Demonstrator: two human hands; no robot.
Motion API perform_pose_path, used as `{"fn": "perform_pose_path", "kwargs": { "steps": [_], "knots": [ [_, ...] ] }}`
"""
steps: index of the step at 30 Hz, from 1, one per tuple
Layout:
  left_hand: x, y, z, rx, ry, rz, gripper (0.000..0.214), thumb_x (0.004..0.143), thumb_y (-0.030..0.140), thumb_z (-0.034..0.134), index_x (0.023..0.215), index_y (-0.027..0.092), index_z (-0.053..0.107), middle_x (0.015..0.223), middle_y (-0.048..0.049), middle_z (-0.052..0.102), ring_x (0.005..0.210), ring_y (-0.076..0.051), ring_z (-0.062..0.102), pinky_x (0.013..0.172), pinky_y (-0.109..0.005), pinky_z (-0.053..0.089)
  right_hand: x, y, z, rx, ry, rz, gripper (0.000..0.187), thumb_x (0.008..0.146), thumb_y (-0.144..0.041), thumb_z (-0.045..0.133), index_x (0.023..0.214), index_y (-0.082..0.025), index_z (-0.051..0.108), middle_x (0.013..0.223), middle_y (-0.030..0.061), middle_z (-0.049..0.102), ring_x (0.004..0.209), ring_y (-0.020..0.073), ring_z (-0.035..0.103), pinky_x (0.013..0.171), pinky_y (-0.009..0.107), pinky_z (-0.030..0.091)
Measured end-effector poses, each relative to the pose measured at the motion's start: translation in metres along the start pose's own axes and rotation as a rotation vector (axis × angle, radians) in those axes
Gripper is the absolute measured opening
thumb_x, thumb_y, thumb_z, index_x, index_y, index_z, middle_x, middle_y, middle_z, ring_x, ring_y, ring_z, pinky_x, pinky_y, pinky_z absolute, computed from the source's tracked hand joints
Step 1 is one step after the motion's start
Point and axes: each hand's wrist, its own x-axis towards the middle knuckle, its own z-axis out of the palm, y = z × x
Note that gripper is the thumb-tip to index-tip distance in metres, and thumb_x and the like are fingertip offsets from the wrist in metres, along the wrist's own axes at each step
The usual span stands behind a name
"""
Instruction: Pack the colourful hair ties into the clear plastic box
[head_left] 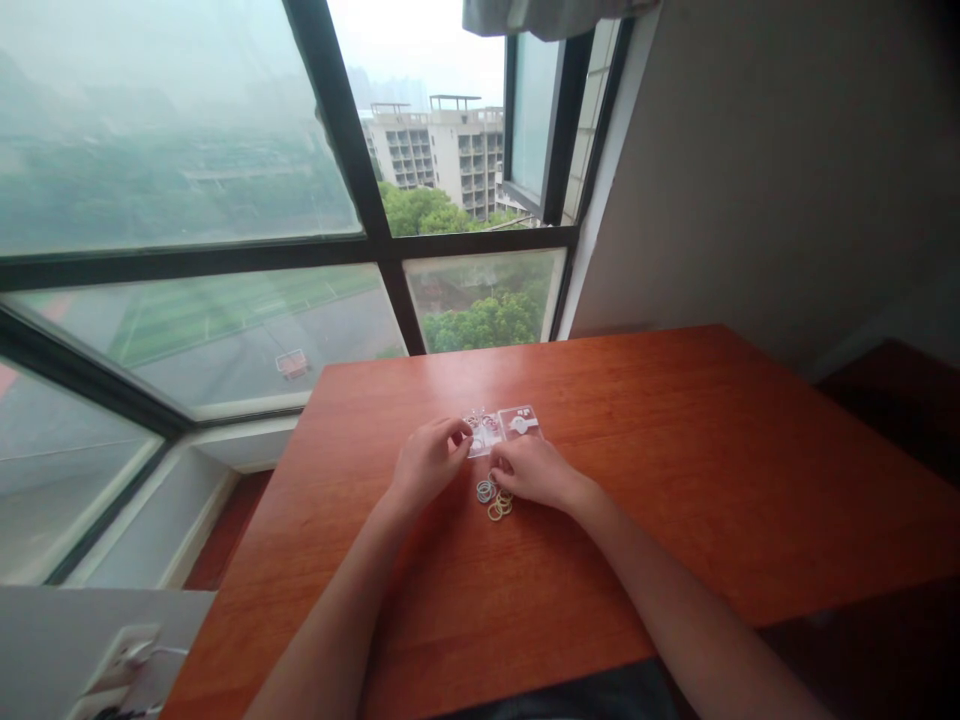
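Both hands rest on a reddish wooden table (675, 480). My left hand (429, 462) is curled, its fingertips pinched at the near edge of a clear plastic piece (484, 432) that lies flat with small rings on it. What the pinch holds is too small to make out. My right hand (531, 468) lies closed, knuckles up, just in front of a second clear plastic tag (519, 421). Its fingertips touch a small heap of silver and gold rings (494, 499) lying between the two hands.
A large window with dark frames (375, 245) rises behind the table's far edge. A plain wall (750, 180) stands to the right. A white socket with a cable (124, 655) sits on the sill at lower left.
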Motion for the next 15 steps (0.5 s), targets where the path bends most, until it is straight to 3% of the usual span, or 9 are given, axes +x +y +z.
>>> {"fn": "perform_pose_path", "kwargs": {
  "steps": [9, 15],
  "knots": [
    [0.0, 0.014, 0.008, -0.255, -0.048, 0.017, 0.016, 0.083, 0.027, 0.058, 0.086, 0.016, 0.069, 0.066, 0.0009, 0.062, 0.056, -0.009, 0.049, 0.054, -0.019, 0.036, 0.003, 0.014, -0.008, 0.215, 0.239, 0.028, 0.008, 0.081, -0.024, 0.062, 0.085, -0.02, 0.068, 0.066, -0.0021, 0.063, 0.057, 0.0099, 0.052, 0.056, 0.021, 0.031],
    [-0.002, 0.022, 0.013, -0.353, -0.077, 0.017, 0.013, 0.082, 0.024, 0.058, 0.079, 0.015, 0.067, 0.066, 0.001, 0.062, 0.055, -0.008, 0.048, 0.053, -0.018, 0.036, 0.003, 0.015, -0.008, 0.227, 0.276, -0.016, 0.005, 0.079, -0.022, 0.065, 0.082, -0.02, 0.068, 0.06, -0.0041, 0.059, 0.054, 0.0086, 0.048, 0.056, 0.021, 0.03]
  ]
}}
